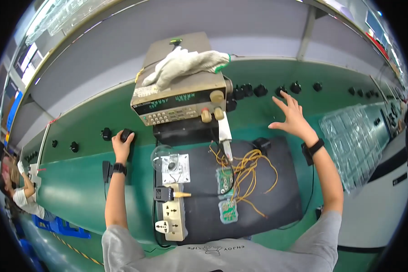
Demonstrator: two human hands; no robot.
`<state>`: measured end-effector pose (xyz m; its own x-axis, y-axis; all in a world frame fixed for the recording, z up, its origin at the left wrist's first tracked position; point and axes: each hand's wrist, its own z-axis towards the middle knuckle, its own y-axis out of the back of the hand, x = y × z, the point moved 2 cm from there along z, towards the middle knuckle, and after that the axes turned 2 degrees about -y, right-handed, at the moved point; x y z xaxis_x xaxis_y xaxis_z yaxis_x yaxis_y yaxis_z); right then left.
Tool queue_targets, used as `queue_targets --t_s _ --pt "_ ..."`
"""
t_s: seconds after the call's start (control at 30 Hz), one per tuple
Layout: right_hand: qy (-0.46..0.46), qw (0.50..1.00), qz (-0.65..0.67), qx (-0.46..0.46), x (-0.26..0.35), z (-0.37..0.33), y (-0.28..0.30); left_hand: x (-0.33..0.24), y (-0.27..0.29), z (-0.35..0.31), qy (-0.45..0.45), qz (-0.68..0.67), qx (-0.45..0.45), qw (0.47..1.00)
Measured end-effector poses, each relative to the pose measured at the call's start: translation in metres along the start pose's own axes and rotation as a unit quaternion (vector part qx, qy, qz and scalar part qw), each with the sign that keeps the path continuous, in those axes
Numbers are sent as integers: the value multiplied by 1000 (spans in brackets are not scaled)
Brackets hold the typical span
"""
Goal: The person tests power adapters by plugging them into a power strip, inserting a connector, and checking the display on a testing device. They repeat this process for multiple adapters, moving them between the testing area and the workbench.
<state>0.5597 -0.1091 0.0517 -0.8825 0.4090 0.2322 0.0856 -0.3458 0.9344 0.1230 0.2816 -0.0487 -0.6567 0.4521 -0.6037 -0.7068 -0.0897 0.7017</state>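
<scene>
My left hand [120, 146] is closed around a small black plug adapter [126, 134] on the green bench, left of the bench meter [181, 102]. My right hand [293, 119] is raised over the right side with thumb and fingers spread, holding nothing. Its fingertips come close to another black adapter [281, 90] in a row along the back. A black plug with a yellow tip [182, 195] sits in the white power strip [174, 220]. Green circuit boards [229, 211] and tangled yellow wires [254, 163] lie on a dark mat [276, 199] between my forearms.
A white work glove [186, 63] rests on top of the meter. Clear plastic trays [353, 145] stand at the right. More black adapters [74, 146] line the back left. A clear dome over a white plate [177, 168] is beside the strip. Another person [25, 192] is at far left.
</scene>
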Motion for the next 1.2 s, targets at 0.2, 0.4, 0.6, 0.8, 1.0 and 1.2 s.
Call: queue_targets --t_s 0.2,0.4,0.6,0.8,1.0,1.2 --pt "-17 994 -53 94 -77 117 -76 -133 22 -19 -146 22 -261 954" --pt "193 971 -10 140 -21 188 -116 -278 59 -100 -444 -14 -82 892" --pt "197 978 -40 50 -41 157 -102 -339 -47 -116 -466 -43 246 849" --pt "20 990 59 126 -68 53 -29 -376 -153 -142 -286 -143 289 902" --pt "-3 957 32 290 -36 -49 8 -375 -236 -105 -142 -9 106 984" --pt "3 989 106 104 -111 18 13 -365 -281 -72 -180 113 48 976"
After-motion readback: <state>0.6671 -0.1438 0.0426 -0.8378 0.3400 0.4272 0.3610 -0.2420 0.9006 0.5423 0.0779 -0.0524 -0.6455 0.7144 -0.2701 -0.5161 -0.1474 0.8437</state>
